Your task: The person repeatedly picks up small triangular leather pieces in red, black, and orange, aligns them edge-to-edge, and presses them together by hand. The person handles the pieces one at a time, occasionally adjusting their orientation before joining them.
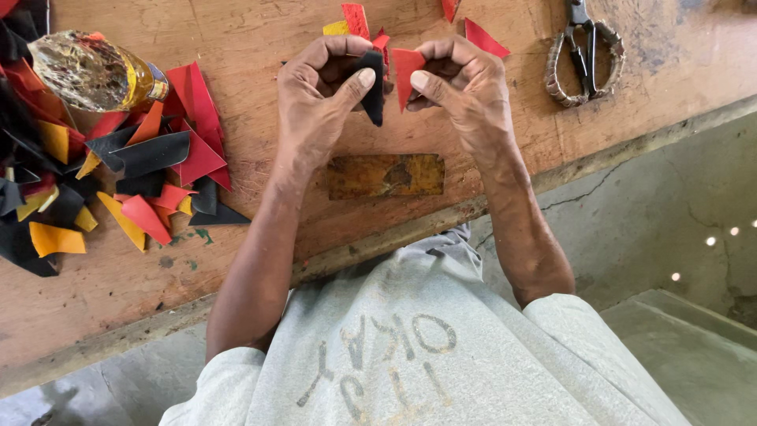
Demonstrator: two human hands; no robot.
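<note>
Hands meet above the middle of a wooden worktop [260, 47], each with a scrap pinched in its grip. The left hand [319, 95] holds a black piece [373, 95] between thumb and curled fingers, the strip standing roughly upright. The right hand [465, 87] holds a red triangular piece [404, 75] the same way, point downward. The two scraps sit just beside each other, edges close; whether they touch cannot be told.

Just near of the hands, a rusty flat metal plate [385, 175] lies on the worktop. At the far right lie scissors [583, 51] with wrapped handles, well apart from the hands. On the left, a heap of cut scraps [134, 181] in red, black and yellow spreads across the wood, and a clear plastic bottle [95, 72] of yellowish liquid lies on its side on top of that heap. A few more red and yellow offcuts [355, 20] lie just far of the hands. At the near edge, the person's pale grey shirt [426, 363] fills the view.
</note>
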